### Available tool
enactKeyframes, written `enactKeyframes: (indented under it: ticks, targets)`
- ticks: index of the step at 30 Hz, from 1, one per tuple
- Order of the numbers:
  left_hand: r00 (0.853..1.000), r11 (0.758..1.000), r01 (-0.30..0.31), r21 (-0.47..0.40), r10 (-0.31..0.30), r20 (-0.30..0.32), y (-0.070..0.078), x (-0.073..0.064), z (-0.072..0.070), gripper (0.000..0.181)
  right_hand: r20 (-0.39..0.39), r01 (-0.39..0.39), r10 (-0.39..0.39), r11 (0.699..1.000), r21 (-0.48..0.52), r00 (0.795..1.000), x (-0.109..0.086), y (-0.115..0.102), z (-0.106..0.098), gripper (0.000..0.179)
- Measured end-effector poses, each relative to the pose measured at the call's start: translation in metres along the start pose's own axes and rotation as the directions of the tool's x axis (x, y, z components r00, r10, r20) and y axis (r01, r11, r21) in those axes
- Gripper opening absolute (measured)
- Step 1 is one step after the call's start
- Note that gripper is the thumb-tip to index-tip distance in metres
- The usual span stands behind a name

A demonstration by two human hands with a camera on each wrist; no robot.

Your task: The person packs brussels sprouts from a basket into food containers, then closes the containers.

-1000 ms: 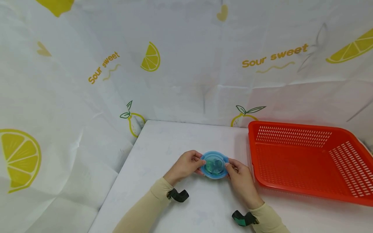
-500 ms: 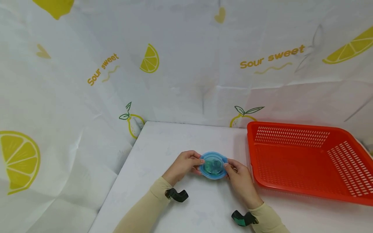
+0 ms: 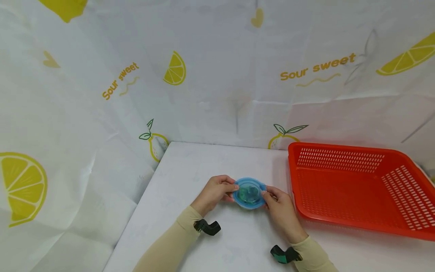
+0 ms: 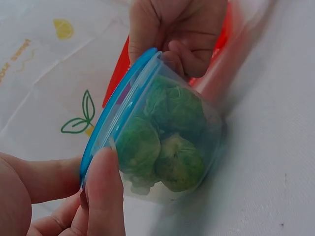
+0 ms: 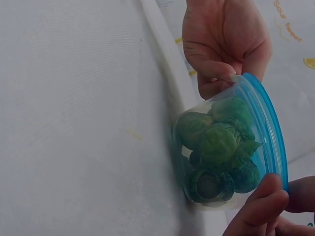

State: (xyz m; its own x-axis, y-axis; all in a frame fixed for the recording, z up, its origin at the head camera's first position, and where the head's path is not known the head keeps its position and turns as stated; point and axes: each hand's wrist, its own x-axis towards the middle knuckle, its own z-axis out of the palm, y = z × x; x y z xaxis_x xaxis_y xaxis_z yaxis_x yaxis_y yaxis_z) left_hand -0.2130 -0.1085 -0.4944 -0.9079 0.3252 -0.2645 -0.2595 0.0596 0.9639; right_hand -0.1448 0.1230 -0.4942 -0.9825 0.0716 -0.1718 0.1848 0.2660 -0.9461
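Observation:
Between both hands is a clear round plastic food container [image 3: 249, 193] with a blue lid [image 5: 268, 123] on it. Through its wall several Brussels sprouts [image 4: 167, 132] show green. My left hand [image 3: 215, 192] pinches the left side of the rim, thumb on top of the lid and fingers below. My right hand [image 3: 281, 209] pinches the opposite side of the rim in the same way. In both wrist views the container's base is close over the white table, and the lid sits along the whole visible rim.
A red perforated basket [image 3: 340, 192] stands on the white table [image 3: 190, 170] to the right of my right hand. A white cloth [image 3: 210, 75] printed with lemons hangs behind and on the left. Each wrist carries a black camera mount [image 3: 208, 227].
Both hands keep their grip on the container, which stays in nearly the same place. The head view has shifted only slightly.

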Motion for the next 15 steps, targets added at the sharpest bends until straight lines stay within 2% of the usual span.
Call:
enactKeyframes:
  ticks: [7,15]
  targets:
    - [1.0,1.0,-0.014,-0.001,0.014,0.004,-0.0022,0.0027,-0.0022,0.018,0.01,-0.006,0.006,1.0,0.006,1.0,0.0037,0.0015,0.0003,0.046]
    - [0.999,0.999,-0.02,0.039,0.019,0.028,-0.0023,0.0028,-0.0027,0.022,0.008,-0.017,0.017,1.0,0.003,1.0,0.0051,0.0027,0.0008,0.047]
